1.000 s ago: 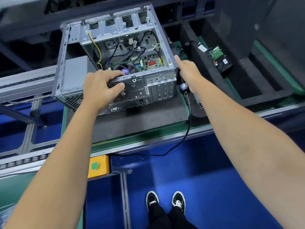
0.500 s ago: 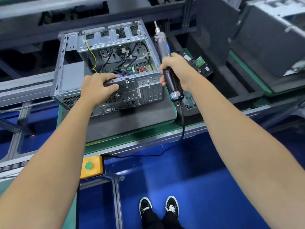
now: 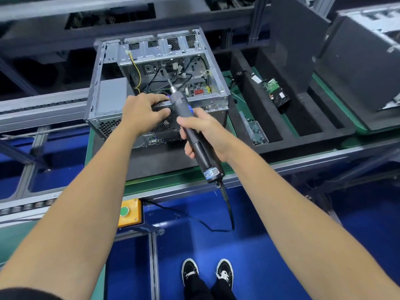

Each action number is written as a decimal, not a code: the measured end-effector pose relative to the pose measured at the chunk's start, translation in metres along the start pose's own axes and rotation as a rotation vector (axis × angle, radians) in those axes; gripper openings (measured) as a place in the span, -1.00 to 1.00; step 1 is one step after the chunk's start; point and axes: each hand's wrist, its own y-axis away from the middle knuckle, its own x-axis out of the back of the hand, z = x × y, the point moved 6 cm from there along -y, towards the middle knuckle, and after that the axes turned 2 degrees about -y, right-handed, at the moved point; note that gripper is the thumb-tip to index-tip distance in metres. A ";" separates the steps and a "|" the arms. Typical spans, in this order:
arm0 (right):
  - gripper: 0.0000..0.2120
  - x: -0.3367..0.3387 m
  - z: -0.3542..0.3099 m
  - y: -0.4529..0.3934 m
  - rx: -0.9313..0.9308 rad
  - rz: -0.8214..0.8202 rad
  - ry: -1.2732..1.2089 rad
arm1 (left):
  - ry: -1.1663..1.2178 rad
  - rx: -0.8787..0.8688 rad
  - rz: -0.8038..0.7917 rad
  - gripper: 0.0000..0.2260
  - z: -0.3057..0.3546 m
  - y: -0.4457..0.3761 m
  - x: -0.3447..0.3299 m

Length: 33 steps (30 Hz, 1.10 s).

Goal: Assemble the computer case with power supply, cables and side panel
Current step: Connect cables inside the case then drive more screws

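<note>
An open grey metal computer case point(image 3: 108, 100) stands on a dark foam pad on the green conveyor. Cables and a motherboard point(image 3: 195, 92) show inside it. My left hand point(image 3: 142, 113) grips the top edge of the case's rear panel, thumb on the outside by the fan grille. My right hand point(image 3: 202, 131) holds a black electric screwdriver point(image 3: 190, 124) by its body. The tool slants up and to the left, its tip above the rear edge near my left fingers. Its cord point(image 3: 227, 208) hangs down to the floor.
A black foam tray point(image 3: 272, 135) with a hard drive point(image 3: 275, 94) and a small parts box point(image 3: 256, 132) lies right of the case. A dark side panel point(image 3: 296, 40) stands behind it. Another case point(image 3: 363, 61) is at far right. A yellow button box point(image 3: 129, 213) hangs below the conveyor edge.
My right hand picked up the screwdriver from beside the case and swung it left, in front of the rear panel. My left hand stayed on the rear edge.
</note>
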 end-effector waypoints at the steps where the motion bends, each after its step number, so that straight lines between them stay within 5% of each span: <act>1: -0.72 -0.004 0.005 0.002 -0.014 -0.024 -0.005 | -0.005 -0.011 0.004 -0.66 0.001 0.000 0.000; 8: -0.56 -0.026 0.048 0.019 -0.083 -0.194 -0.211 | -0.028 -0.049 0.014 -0.70 0.000 -0.002 0.000; 18: -0.31 -0.023 0.052 0.030 -0.010 -0.193 -0.091 | -0.059 -0.094 0.054 -0.71 -0.004 -0.005 -0.003; 33: -0.15 -0.022 0.058 0.032 -0.023 0.019 -0.005 | 0.012 -0.133 0.068 -0.73 0.000 0.002 0.001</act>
